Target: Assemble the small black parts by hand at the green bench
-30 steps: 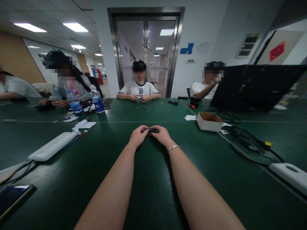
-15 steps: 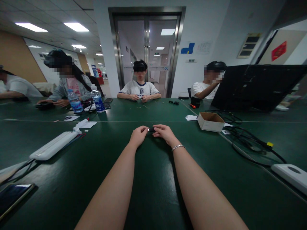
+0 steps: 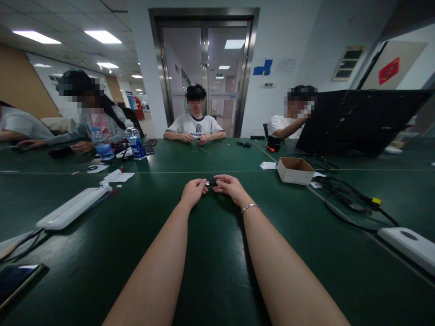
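Both hands pinch a small black oblong part (image 3: pixel 212 183) btwn them, just above the dark green table (image 3: pixel 210 271), mid-table. Vs a sec ago the right hand (image 3: pixel 231 186) has uncurled a bit, fingers stretched along the part w/ tips narrow on its end. The left hand (image 3: pixel 192 192) stays curled, pinching the other end. Grip barely shifted, so work on the part looks ongoing. Open cardboard box (image 3: pixel 295 170) sits well apart on the right.

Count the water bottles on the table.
2. One water bottle stands far left on the green table, before a person in grey; the second bottle is just right of it. Others may hide behind the black screen.
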Demonstrator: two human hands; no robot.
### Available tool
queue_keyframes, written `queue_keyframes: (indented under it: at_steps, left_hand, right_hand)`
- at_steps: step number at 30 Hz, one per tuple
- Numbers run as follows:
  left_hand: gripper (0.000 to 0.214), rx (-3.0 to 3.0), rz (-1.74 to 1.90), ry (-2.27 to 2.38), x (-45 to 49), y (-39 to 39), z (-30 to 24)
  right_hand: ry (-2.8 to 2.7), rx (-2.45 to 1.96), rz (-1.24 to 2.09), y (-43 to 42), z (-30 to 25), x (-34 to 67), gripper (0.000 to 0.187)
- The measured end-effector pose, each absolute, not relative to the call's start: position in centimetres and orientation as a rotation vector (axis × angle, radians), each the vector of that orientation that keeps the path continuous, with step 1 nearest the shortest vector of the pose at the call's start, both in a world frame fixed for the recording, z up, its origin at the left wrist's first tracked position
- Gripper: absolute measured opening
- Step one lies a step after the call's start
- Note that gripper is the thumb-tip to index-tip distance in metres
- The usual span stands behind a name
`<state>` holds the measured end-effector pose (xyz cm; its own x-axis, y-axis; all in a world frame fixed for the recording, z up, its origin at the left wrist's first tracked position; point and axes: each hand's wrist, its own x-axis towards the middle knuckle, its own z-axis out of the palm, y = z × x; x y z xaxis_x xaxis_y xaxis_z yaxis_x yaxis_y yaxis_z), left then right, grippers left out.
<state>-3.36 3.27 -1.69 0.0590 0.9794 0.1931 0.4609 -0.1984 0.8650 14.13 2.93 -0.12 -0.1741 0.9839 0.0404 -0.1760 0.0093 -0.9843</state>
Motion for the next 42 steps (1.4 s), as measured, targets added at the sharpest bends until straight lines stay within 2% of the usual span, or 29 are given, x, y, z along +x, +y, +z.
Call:
queue_keyframes:
  at_steps: [10, 18, 24, 29, 32, 34, 37, 42]
  left_hand:
    - [0.056, 1.705, 1.056, 1.489, -3.3, 3.1, -1.6]
    - [0.060, 1.679, 0.967, 1.708, -3.2, 2.1, -0.2]
    - [0.057, 1.606, 0.974, 1.737, -3.1, 2.4, 0.0]
    - [0.050, 1.647, 1.095, 1.614, -3.2, 2.8, -1.0]
    - [0.036, 1.659, 1.198, 1.444, -3.0, 3.3, -1.7]
    - [0.026, 1.617, 1.267, 1.302, -2.9, 3.5, -2.1]
    - [0.025, 1.526, 1.309, 1.158, -2.6, 3.8, -2.4]
    - [0.019, 1.509, 1.410, 1.191, -2.5, 3.9, -2.3]
  right_hand:
    - [-1.199, -0.895, 1.459, 2.5, 0.0, 14.1, 0.023]
    - [-1.185, -0.844, 1.501, 2.7, -0.2, 14.1, 0.025]
    - [-1.205, -0.743, 1.408, 2.9, -0.3, 13.6, 0.028]
    - [-1.166, -0.874, 1.453, 2.9, -0.2, 13.5, 0.011]
    - [-1.125, -0.919, 1.397, 3.1, -0.3, 13.4, 0.004]
    - [-1.113, -0.925, 1.373, 3.2, -0.3, 13.3, 0.004]
    - [-1.123, -0.930, 1.368, 3.1, -0.3, 13.2, 0.005]
    - [-1.151, -0.968, 1.355, 3.1, -0.3, 13.1, 0.008]
